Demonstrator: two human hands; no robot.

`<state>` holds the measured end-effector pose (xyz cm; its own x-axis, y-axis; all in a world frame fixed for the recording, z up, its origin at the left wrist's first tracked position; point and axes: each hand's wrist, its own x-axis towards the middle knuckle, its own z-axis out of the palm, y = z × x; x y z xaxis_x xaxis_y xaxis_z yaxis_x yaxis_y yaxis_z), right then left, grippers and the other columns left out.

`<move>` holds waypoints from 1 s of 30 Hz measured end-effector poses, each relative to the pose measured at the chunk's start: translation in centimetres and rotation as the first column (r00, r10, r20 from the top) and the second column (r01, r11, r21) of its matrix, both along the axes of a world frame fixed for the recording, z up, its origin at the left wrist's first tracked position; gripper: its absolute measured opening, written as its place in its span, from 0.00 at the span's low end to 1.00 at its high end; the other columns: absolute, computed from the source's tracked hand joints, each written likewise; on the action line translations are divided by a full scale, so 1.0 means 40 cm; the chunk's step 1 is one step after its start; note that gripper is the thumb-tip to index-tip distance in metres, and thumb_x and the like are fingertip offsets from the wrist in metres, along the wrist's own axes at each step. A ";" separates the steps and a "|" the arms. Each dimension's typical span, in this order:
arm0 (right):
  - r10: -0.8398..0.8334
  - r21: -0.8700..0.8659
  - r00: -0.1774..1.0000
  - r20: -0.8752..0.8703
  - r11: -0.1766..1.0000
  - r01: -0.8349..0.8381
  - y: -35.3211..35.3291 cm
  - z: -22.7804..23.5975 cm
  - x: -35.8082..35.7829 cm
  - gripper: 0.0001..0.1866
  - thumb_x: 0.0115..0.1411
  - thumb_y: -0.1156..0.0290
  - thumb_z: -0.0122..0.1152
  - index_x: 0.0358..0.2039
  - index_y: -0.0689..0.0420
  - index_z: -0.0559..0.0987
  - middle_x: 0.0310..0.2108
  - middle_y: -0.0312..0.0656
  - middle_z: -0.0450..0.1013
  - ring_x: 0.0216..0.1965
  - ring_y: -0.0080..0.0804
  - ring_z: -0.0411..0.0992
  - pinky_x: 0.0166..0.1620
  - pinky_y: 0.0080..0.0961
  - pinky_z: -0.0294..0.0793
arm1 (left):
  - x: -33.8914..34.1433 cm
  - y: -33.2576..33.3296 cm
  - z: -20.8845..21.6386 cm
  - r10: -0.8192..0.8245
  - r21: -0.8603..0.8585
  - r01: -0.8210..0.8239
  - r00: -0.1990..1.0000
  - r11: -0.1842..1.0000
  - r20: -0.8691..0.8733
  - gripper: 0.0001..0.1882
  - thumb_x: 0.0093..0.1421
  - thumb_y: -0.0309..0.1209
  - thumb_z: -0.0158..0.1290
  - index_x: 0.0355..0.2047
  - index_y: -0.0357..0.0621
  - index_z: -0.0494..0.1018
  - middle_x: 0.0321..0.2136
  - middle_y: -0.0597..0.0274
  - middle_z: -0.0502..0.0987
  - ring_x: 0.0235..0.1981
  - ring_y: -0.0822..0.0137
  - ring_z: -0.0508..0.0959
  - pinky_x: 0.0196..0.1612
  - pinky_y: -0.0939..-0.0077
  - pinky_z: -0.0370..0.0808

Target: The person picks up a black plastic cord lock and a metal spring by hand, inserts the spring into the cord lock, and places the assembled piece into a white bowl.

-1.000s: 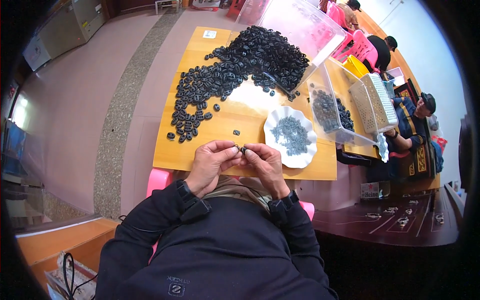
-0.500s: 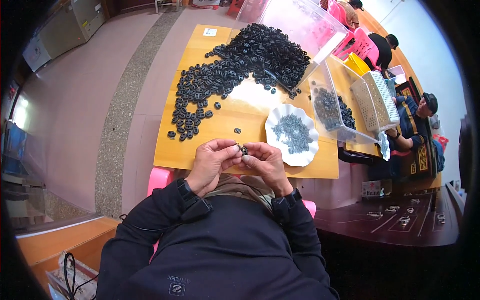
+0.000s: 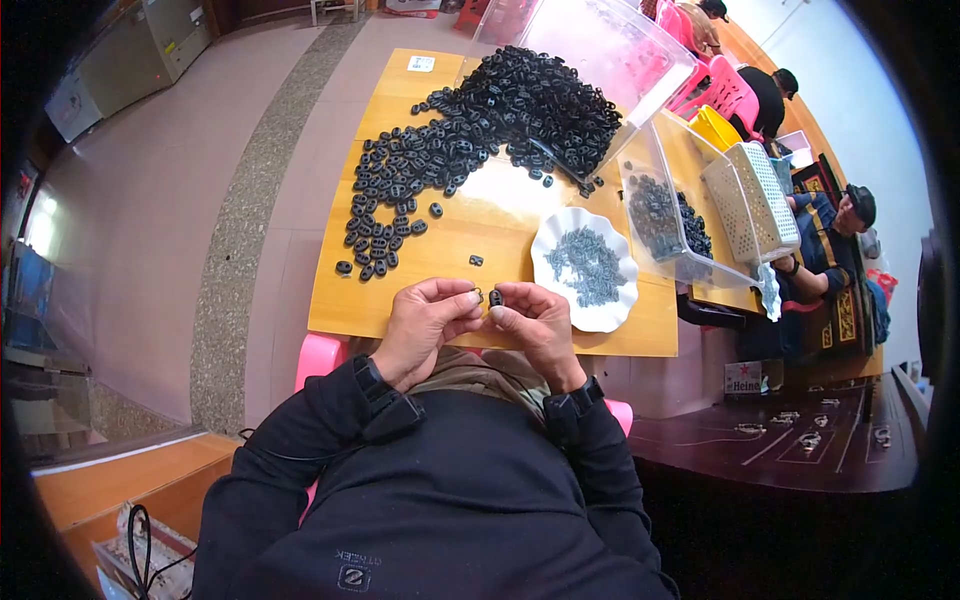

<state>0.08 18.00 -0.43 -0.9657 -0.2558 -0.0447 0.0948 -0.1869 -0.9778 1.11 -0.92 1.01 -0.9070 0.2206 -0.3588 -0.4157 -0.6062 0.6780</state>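
Over the near edge of the table, my right hand [image 3: 540, 325] pinches a small black oval two-hole piece [image 3: 496, 298], which looks like a cord lock part, between thumb and finger. Just to its left, my left hand [image 3: 425, 325] is closed in a pinch; a tiny dark thing shows at its fingertips, too small to name. A short gap separates the fingertips of both hands. Ahead of them a single black piece [image 3: 476, 260] lies on the wood. Right of my hands stands a white scalloped plate [image 3: 606, 318] holding a heap of small grey parts [image 3: 585, 266].
A large pile of black oval pieces [image 3: 540, 100] spreads across the table [image 3: 450, 300] from a tipped clear bin [image 3: 600, 50]. At the right are another clear bin [image 3: 700, 268] with black pieces and a white perforated basket [image 3: 765, 200]. People [image 3: 830, 235] sit beyond it.
My hands have drawn slightly apart. The black oval piece has moved a little to the right in my right fingers, away from my left fingertips.
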 end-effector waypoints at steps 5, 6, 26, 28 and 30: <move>-0.019 -0.010 1.000 0.017 1.000 0.019 0.000 0.001 0.000 0.14 0.57 0.81 0.63 0.44 0.67 0.76 0.33 0.42 0.78 0.33 0.25 0.77 0.37 0.20 0.80 | -0.001 -0.001 0.005 -0.020 -0.044 0.021 1.000 0.999 0.015 0.07 0.60 0.23 0.55 0.38 0.36 0.73 0.31 0.59 0.78 0.31 0.70 0.80 0.38 0.77 0.80; -0.018 0.000 1.000 0.000 1.000 0.018 0.001 -0.002 -0.001 0.14 0.57 0.81 0.63 0.44 0.68 0.76 0.33 0.42 0.78 0.33 0.24 0.77 0.37 0.20 0.79 | -0.002 -0.001 0.003 -0.031 -0.040 0.031 0.999 0.999 0.012 0.07 0.60 0.23 0.55 0.38 0.36 0.73 0.31 0.59 0.78 0.30 0.70 0.79 0.38 0.77 0.80; -0.010 0.007 1.000 -0.004 1.000 0.010 -0.002 0.003 0.000 0.13 0.58 0.82 0.61 0.44 0.69 0.76 0.34 0.43 0.78 0.33 0.26 0.78 0.39 0.21 0.80 | 0.000 0.001 0.004 -0.072 -0.069 0.071 0.997 0.995 -0.006 0.06 0.59 0.23 0.56 0.38 0.36 0.74 0.29 0.60 0.78 0.30 0.71 0.79 0.36 0.77 0.79; -0.013 0.012 1.000 0.002 1.000 0.013 -0.003 0.003 0.000 0.13 0.58 0.82 0.61 0.44 0.69 0.76 0.34 0.43 0.78 0.33 0.26 0.78 0.39 0.21 0.80 | 0.000 0.002 -0.001 -0.069 -0.074 0.067 0.997 0.995 -0.021 0.06 0.59 0.23 0.56 0.37 0.37 0.74 0.29 0.59 0.78 0.30 0.71 0.79 0.36 0.77 0.79; -0.013 0.002 1.000 0.012 1.000 0.013 -0.006 0.007 0.002 0.13 0.58 0.82 0.61 0.44 0.69 0.76 0.34 0.43 0.78 0.33 0.25 0.78 0.38 0.21 0.80 | -0.001 0.002 0.000 -0.066 -0.066 0.065 0.998 0.996 -0.017 0.06 0.59 0.23 0.56 0.37 0.37 0.74 0.29 0.60 0.78 0.30 0.71 0.79 0.36 0.77 0.79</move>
